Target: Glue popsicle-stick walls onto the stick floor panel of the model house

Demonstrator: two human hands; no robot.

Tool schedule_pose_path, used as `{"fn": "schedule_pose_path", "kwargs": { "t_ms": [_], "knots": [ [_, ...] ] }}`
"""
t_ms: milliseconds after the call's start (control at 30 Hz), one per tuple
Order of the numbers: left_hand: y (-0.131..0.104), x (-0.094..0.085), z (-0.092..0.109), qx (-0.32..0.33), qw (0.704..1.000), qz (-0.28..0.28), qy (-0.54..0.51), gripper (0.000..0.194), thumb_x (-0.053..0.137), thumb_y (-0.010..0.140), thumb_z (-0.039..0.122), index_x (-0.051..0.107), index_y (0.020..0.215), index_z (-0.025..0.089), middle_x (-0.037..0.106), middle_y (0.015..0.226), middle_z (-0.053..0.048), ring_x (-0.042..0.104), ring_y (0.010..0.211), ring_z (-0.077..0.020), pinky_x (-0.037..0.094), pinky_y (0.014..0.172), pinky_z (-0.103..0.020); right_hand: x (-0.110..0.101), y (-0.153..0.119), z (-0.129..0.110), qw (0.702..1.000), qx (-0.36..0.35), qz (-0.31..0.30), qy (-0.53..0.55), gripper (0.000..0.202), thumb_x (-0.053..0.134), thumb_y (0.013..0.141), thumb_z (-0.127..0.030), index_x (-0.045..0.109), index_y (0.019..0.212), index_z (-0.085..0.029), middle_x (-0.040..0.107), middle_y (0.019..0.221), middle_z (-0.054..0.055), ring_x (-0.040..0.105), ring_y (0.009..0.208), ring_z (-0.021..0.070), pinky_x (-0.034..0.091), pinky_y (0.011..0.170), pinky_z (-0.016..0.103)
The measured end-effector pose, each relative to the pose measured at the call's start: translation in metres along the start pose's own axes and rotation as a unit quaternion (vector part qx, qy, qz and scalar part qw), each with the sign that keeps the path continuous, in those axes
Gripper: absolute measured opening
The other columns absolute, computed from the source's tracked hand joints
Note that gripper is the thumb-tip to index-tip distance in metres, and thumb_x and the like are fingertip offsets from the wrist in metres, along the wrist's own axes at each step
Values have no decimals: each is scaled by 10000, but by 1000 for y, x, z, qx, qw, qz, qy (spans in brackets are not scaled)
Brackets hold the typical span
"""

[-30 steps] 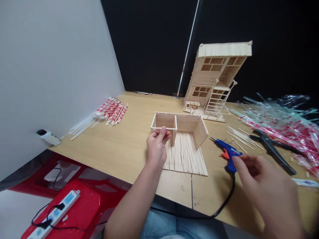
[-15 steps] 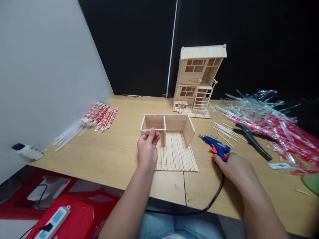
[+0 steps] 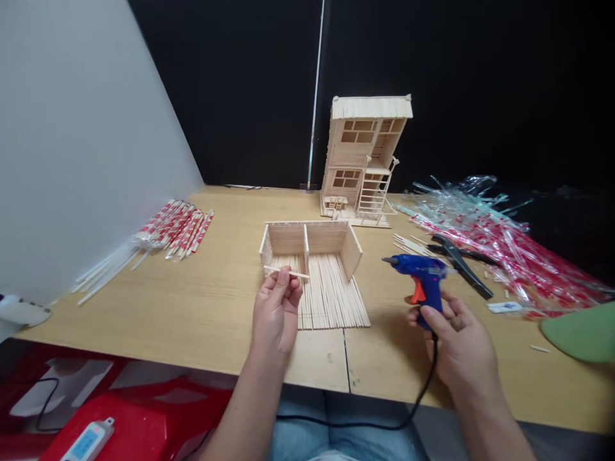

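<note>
My left hand (image 3: pixel 278 307) pinches a short thin wooden stick (image 3: pixel 298 275), held level in front of a small stick-built structure. That structure has a slatted floor (image 3: pixel 331 294), a back wall, a divider (image 3: pixel 306 253) and a right side wall (image 3: pixel 352 255). Right of it, my right hand (image 3: pixel 459 333) is closed round the lower handle of a blue glue gun (image 3: pixel 427 272) with an orange trigger. The nozzle points left, and a black cable runs down from the handle.
A two-storey stick house (image 3: pixel 360 160) stands at the back. Wrapped sticks (image 3: pixel 177 227) lie left. Black cutters (image 3: pixel 464 266), loose sticks (image 3: pixel 408 245), crumpled red and clear wrappers (image 3: pixel 519 250) and a green object (image 3: pixel 583 333) lie right. A red stool (image 3: pixel 158 410) is below left.
My right hand has raised the glue gun off the table and turned it more upright. My left hand has lowered the stick from the structure's top edge. The view has shifted slightly right.
</note>
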State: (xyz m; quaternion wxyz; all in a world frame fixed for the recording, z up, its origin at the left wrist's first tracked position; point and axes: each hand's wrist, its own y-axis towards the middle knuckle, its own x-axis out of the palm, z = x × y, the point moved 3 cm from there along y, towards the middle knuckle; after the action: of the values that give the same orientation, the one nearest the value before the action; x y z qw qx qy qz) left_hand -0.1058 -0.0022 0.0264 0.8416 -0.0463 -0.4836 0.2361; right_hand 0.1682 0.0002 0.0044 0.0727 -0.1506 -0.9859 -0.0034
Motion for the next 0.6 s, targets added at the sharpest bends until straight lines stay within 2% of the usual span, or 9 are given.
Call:
{"fn": "schedule_pose_path", "kwargs": {
  "t_ms": [67,133,200,267,400,500,600],
  "knots": [
    [-6,1,0,-11,1000,-8,-7,68,706,845,55,668,849,112,666,731,1,638,580,-47,550,570,-113,13,-17,-6,999,-6,-27,32,472,849,702,-331,623,1101,-216,721,938,50,626,651,130,512,573,220],
    [-9,3,-2,-24,999,-16,-15,69,691,854,53,668,863,118,658,754,5,628,580,-35,549,574,-101,27,-32,-10,990,32,-119,71,379,804,768,-355,655,1083,-207,715,958,73,571,601,115,475,523,219],
    [-11,5,-3,-39,999,-24,-23,65,671,871,56,667,876,120,648,767,6,615,577,-25,547,578,-95,38,-44,-12,969,83,-204,116,326,758,816,-369,673,1085,-204,712,922,82,530,565,112,450,509,231],
    [-13,7,-5,-51,998,-31,-29,62,659,880,60,666,881,122,638,775,5,604,577,-20,544,577,-93,44,-53,-10,946,128,-251,159,290,731,845,-362,684,1088,-211,712,904,79,501,542,100,433,518,234],
    [-16,11,-10,-57,998,-32,-22,54,657,882,67,668,879,119,627,788,4,591,581,-16,537,574,-91,52,-63,-6,921,159,-293,203,213,645,928,-386,703,1015,-200,724,915,77,399,465,41,334,488,209],
    [-19,13,-15,-58,998,-22,-12,55,654,885,68,674,885,119,625,792,2,587,578,-16,537,574,-91,56,-69,-4,924,136,-305,186,286,595,964,-436,704,993,-173,730,885,90,392,451,26,314,506,208],
    [-21,17,-20,-58,998,-23,-9,50,669,876,75,671,858,122,620,793,2,584,575,-18,538,570,-95,56,-74,-3,937,102,-290,164,351,560,976,-494,706,976,-175,730,893,86,431,439,28,360,532,223]
  ]
}}
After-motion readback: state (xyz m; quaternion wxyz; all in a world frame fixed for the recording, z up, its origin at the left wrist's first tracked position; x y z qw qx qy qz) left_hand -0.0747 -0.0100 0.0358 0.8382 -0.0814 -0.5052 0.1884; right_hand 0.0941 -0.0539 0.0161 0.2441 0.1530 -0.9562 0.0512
